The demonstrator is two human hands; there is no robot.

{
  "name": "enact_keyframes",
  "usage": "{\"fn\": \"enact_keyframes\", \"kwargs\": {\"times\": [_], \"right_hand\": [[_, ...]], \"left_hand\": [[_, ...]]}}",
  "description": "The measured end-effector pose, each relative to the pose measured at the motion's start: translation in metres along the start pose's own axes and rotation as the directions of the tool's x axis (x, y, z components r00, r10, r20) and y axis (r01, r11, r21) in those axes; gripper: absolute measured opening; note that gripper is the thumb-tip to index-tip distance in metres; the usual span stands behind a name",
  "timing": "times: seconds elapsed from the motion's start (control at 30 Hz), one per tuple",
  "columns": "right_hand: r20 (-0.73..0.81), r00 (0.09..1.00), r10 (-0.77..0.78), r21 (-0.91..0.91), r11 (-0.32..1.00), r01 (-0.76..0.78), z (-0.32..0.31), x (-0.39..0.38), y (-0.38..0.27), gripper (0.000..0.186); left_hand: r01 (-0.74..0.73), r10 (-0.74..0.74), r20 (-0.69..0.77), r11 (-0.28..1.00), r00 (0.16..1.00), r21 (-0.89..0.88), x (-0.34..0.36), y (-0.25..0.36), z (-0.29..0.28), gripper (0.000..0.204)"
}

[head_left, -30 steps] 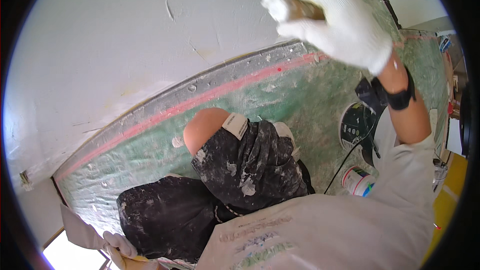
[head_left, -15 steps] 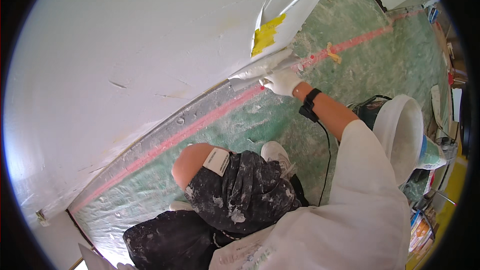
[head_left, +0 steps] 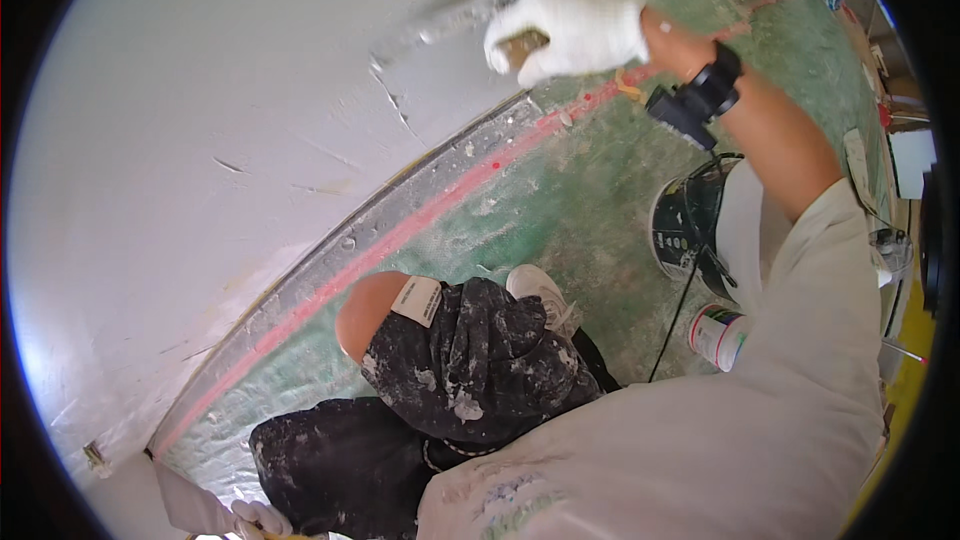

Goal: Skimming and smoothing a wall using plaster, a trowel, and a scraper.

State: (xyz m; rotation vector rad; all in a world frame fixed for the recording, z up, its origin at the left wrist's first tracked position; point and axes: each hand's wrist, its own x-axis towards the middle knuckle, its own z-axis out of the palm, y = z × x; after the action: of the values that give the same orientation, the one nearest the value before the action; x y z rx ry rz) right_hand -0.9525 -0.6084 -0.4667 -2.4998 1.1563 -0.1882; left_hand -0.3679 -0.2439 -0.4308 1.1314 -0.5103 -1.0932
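My right hand (head_left: 575,32), in a white knitted glove, grips the handle of a wide putty knife (head_left: 445,22) against the white wall (head_left: 250,70). Motion blurs the long blade, which carries pale filler along it. Beneath the blade the wall looks smooth and grey, with a thin ridge of filler at its left side. At the lower left my gloved left hand (head_left: 262,517) is closed on a second flat blade (head_left: 190,502), partly cut off by the picture's edge.
Green sheeting (head_left: 480,230) with a red stripe (head_left: 400,230) covers the floor along the wall. A black bucket (head_left: 680,230), a white bucket (head_left: 745,230) and a small can (head_left: 715,335) stand right of my feet. A black cable (head_left: 678,320) hangs from my right wrist.
My right hand and the putty knife have risen from the wall's bottom edge up onto its face. The yellow patch no longer shows. More of the left hand's blade and glove is in view.
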Motion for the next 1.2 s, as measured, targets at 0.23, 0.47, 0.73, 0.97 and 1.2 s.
{"fn": "enact_keyframes", "kwargs": {"times": [0.23,0.47,0.73,0.97,1.2], "right_hand": [[-0.237,0.971,-0.034,-0.107,0.994,0.008,-0.095,-0.043,-0.092,0.019],[-0.242,0.873,0.424,0.862,0.507,-0.007,-0.040,-0.162,-0.134,0.033],[-0.581,0.664,-0.471,0.697,-0.709,0.107,-0.010,-0.116,-0.138,0.050],[-0.247,0.926,-0.285,0.886,-0.454,0.097,0.056,-0.138,-0.117,0.047],[-0.304,0.760,0.575,0.692,0.681,-0.238,0.117,-0.161,-0.103,0.029]], "left_hand": [[-0.025,-0.010,0.554,0.998,0.833,0.055,0.031,-0.001,0.045,0.034],[-0.126,-0.790,0.537,0.525,0.296,0.842,0.072,0.020,0.216,0.022],[-0.035,-0.809,0.544,0.564,-0.223,0.825,0.079,-0.098,0.306,0.027],[0.189,-0.686,0.680,0.655,-0.259,0.732,0.099,-0.093,0.292,0.033],[0.006,-0.591,0.693,0.763,0.413,0.647,0.090,-0.060,0.307,0.018]]}}
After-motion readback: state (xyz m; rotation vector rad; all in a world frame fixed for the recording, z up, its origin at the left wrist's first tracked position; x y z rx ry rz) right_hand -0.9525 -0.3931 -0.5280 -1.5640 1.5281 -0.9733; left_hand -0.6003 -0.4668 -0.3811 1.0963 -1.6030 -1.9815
